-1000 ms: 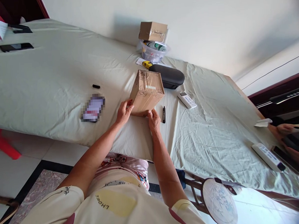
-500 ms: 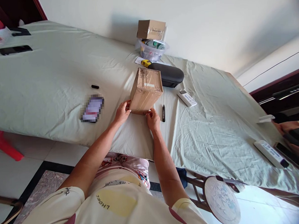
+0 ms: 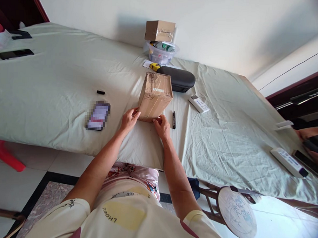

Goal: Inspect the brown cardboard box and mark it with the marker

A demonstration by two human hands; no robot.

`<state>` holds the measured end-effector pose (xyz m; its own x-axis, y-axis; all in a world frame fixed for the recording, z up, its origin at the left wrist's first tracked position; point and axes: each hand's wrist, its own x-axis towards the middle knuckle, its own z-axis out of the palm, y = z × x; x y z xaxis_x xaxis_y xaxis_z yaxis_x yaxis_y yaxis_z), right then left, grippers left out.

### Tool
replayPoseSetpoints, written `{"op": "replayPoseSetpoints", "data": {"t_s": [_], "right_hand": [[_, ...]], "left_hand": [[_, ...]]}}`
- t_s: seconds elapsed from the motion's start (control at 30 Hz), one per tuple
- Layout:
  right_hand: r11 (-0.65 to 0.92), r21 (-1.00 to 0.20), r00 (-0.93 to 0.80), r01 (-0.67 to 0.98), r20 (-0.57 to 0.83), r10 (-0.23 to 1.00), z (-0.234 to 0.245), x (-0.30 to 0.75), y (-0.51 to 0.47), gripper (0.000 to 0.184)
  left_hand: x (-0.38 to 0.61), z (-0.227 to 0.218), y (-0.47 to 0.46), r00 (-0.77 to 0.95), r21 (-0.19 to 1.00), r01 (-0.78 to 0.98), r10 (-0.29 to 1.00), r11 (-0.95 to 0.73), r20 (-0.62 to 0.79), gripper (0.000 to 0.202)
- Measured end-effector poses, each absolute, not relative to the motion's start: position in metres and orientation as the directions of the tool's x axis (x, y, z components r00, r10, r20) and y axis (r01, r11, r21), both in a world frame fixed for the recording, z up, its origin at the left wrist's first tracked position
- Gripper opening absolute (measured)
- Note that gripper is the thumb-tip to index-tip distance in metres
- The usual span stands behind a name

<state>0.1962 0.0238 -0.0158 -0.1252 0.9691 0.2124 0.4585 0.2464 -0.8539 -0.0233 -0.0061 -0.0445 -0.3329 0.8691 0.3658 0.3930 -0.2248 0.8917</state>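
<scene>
A tall brown cardboard box (image 3: 155,96) wrapped in clear tape stands upright on the pale green sheet (image 3: 54,88). My left hand (image 3: 129,119) touches its lower left corner with curled fingers. My right hand (image 3: 162,126) presses against its lower right corner, fingers bent around the edge. Both hands grip the base of the box. A black marker (image 3: 173,119) lies just right of my right hand.
A phone (image 3: 98,116) lies left of the box, with a small black cap (image 3: 100,92) beyond it. Behind the box are a black case (image 3: 178,79), a white remote (image 3: 198,104), a yellow tape measure (image 3: 154,67) and a plastic tub (image 3: 161,53) under a small carton (image 3: 159,30). Another person's arm (image 3: 314,145) is at the right edge.
The box has been set more upright and slightly farther from me. My hands have slid down to its bottom corners.
</scene>
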Motion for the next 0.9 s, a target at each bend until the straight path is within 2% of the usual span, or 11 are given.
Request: {"op": "replayPoseSetpoints", "data": {"t_s": [0.17, 0.27, 0.4, 0.5, 0.7, 0.8, 0.9], "right_hand": [[0.258, -0.855, -0.144, 0.451, 0.215, 0.966, -0.014, 0.197, 0.023, 0.041], [0.253, -0.861, -0.145, 0.44, 0.21, 0.967, -0.015, 0.197, 0.024, 0.048], [0.246, -0.864, -0.147, 0.44, 0.201, 0.968, -0.016, 0.197, 0.026, 0.047], [0.237, -0.862, -0.146, 0.447, 0.191, 0.971, -0.015, 0.197, 0.027, 0.044], [0.222, -0.86, -0.169, 0.459, 0.16, 0.972, -0.009, 0.197, 0.026, 0.037], [0.222, -0.862, -0.179, 0.456, 0.155, 0.972, -0.008, 0.197, 0.025, 0.035], [0.226, -0.86, -0.183, 0.458, 0.157, 0.97, -0.009, 0.197, 0.024, 0.035]], "left_hand": [[-0.022, -0.027, -0.017, -0.367, 0.888, 0.408, 0.852, -0.213, 0.373, 0.054], [-0.021, -0.024, -0.019, -0.371, 0.892, 0.406, 0.855, -0.2, 0.361, 0.052], [-0.02, -0.025, -0.018, -0.381, 0.896, 0.399, 0.854, -0.194, 0.354, 0.051], [-0.019, -0.026, -0.017, -0.401, 0.889, 0.407, 0.833, -0.211, 0.381, 0.061], [-0.015, -0.007, -0.005, -0.416, 0.877, 0.317, 0.778, -0.362, 0.471, 0.087], [-0.017, 0.015, 0.008, -0.369, 0.806, 0.341, 0.72, -0.484, 0.588, 0.086], [-0.02, 0.034, 0.018, -0.245, 0.705, 0.394, 0.672, -0.589, 0.699, 0.074]]}}
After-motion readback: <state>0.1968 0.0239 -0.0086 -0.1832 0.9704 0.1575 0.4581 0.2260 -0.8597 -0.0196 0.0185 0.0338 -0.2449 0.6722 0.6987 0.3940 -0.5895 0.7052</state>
